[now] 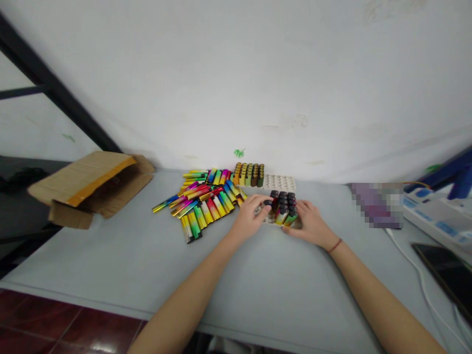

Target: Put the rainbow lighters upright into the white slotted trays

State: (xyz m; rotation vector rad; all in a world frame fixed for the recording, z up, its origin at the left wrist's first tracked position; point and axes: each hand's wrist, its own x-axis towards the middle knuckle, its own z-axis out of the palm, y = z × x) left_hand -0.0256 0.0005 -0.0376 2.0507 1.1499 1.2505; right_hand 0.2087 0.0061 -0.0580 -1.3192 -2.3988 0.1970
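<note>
A white tray with round holes (272, 221) lies in front of me, with several upright black-topped lighters (283, 201) in its right part. My left hand (250, 216) is at the tray's left side, thumb and fingers closed on a lighter (268, 202); only its black top shows clearly. Wrapped round the tray's right front corner is my right hand (308, 222), its thumb along the front edge and its fingers against the right side. Left of my hands lies a loose pile of shiny multicoloured lighters (206, 196). My fingers hide part of the tray.
Behind stand a block of upright orange, green and brown lighters (249, 174) and another white holed tray (280, 182). An open cardboard box (92, 179) lies at the left. At right are a blurred purple item (378, 204), a power strip (438, 216), a phone (444, 270) and a white cable (415, 268).
</note>
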